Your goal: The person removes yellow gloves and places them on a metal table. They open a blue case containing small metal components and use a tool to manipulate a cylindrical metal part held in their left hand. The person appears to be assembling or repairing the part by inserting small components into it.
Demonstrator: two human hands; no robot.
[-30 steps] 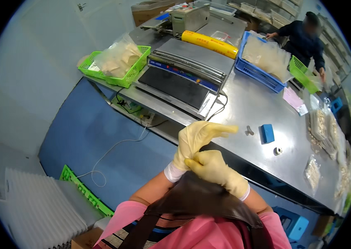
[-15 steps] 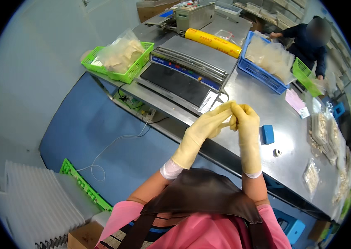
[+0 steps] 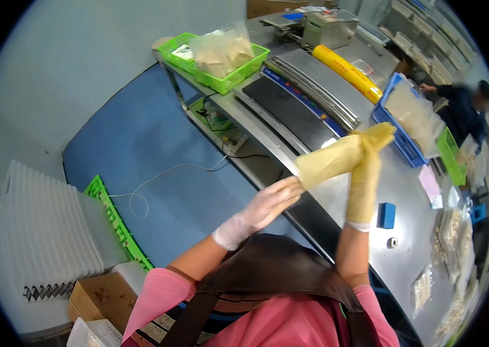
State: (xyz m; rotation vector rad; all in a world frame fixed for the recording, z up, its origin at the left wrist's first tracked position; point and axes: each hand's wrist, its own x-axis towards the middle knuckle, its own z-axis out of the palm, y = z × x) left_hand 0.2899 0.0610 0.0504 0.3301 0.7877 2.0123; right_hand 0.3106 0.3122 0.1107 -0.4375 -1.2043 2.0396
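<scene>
A pale yellow rubber glove (image 3: 330, 163) stretches between my hands above the table's front edge. My right hand (image 3: 367, 151), in a matching yellow glove, is closed on its finger end. At its cuff is my left hand (image 3: 268, 207), now in a thin translucent white glove, with fingers stretched out and tips touching or just inside the opening; I cannot tell which. On the steel table near my right forearm are a blue block (image 3: 387, 215) and a small white roll (image 3: 392, 243).
A flat wrapping machine (image 3: 290, 104) lies beyond my hands, with a yellow roll (image 3: 348, 72) behind. Baskets in green (image 3: 233, 81) and blue (image 3: 397, 130) hold clear bags. A person in dark clothing (image 3: 464, 113) works at the far right. Filled bags (image 3: 422, 289) lie on the right.
The yellow glove has slid off most or all of my left hand, showing the white glove beneath. My right hand has moved up and right with it. The view has shifted left.
</scene>
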